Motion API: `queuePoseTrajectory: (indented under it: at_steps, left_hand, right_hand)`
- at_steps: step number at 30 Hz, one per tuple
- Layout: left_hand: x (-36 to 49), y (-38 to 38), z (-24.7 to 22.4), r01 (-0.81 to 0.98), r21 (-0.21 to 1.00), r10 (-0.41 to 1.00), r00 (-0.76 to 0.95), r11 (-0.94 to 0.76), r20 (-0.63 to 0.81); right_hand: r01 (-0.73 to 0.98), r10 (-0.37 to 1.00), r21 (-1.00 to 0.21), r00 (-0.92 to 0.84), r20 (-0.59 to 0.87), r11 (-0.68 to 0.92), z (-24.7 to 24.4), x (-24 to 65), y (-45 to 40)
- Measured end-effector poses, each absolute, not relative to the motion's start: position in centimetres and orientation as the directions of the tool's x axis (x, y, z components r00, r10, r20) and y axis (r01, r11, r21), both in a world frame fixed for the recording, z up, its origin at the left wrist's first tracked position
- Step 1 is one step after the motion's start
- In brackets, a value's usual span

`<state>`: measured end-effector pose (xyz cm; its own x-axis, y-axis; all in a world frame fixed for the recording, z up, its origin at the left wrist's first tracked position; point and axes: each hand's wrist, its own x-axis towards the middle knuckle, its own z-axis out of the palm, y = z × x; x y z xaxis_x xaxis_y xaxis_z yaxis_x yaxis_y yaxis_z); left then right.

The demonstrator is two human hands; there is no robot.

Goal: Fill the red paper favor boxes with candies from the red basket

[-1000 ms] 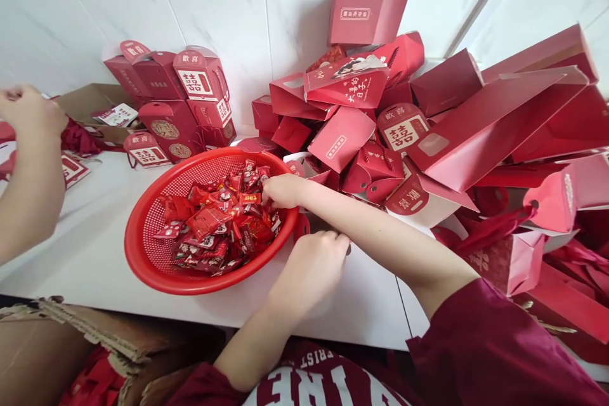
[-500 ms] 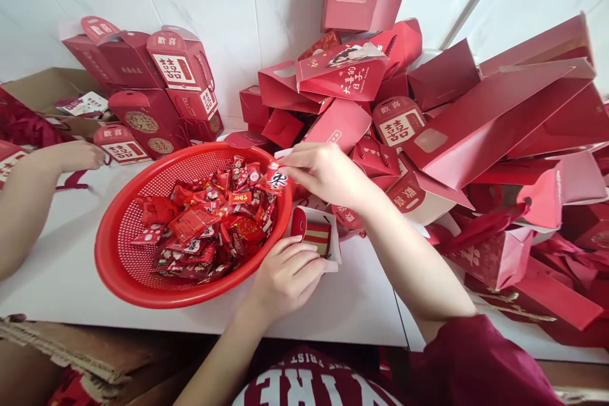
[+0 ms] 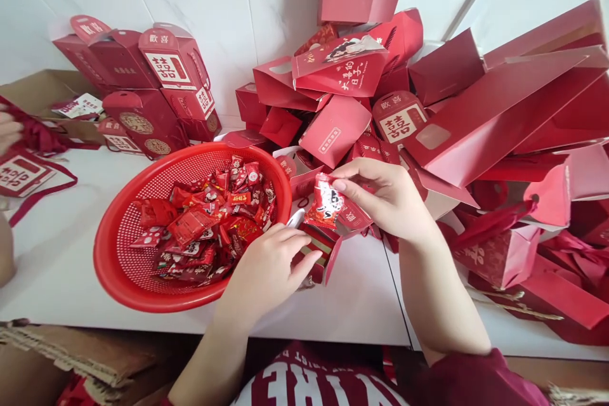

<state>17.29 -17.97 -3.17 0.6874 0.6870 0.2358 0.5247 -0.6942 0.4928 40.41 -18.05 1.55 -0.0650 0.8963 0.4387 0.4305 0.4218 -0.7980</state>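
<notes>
Between the thumb and fingers of my right hand point(image 3: 380, 193) is a red and white wrapped candy point(image 3: 326, 202), held just above a small open box. That small red box point(image 3: 333, 259) stands on the white table, right of the basket, with yellowish stripes showing inside. My left hand point(image 3: 273, 263) is on the box's left side, thumb and fingers around its edge. The round red plastic basket point(image 3: 111, 273) holds a heap of red wrapped candies point(image 3: 204, 222).
Stacked red gift boxes point(image 3: 143, 85) stand at the back left by an open cardboard box point(image 3: 38, 85). Many red boxes point(image 3: 495, 120) are piled at the back and right. Another person's hand point(image 3: 8, 132) is at the far left edge near a ribboned box point(image 3: 23, 174).
My right hand has moved right and down with the candy, from the basket's rim to above the small box. The other person's hand has shifted left, with a ribboned box beside it.
</notes>
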Motion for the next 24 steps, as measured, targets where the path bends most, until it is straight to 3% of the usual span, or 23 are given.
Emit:
queuePoseTrajectory:
  at_steps: [4, 6, 10, 16, 24]
  left_hand:
    - [15.7, -18.0, -2.9, 0.503, 0.558, 0.675, 0.723, -0.66, 0.146]
    - [15.1, -17.9, -3.0, 0.491, 0.547, 0.644, 0.756, -0.678, 0.119]
    - [15.1, -17.7, -4.0, 0.469, 0.462, 0.604, 0.771, -0.753, 0.202]
    - [15.3, -17.7, -4.5, 0.418, 0.454, 0.554, 0.802, -0.787, 0.223]
    - [15.4, -17.6, -4.4, 0.45, 0.499, 0.607, 0.766, -0.741, 0.21]
  right_hand:
    - [0.546, 0.885, -0.709, -0.149, 0.442, 0.446, 1.3, 39.9, -18.4]
    - [0.564, 0.881, -0.677, -0.277, 0.384, 0.472, 1.2, 39.5, -18.2]
    - [0.619, 0.792, -0.518, -0.569, 0.222, 0.59, 1.8, 38.5, -16.7]
    - [0.552, 0.669, -0.399, -0.693, 0.268, 0.732, 4.1, 34.8, -11.4]
    - [0.49, 0.542, -0.33, -0.836, 0.086, 0.807, 1.0, 29.0, -4.1]
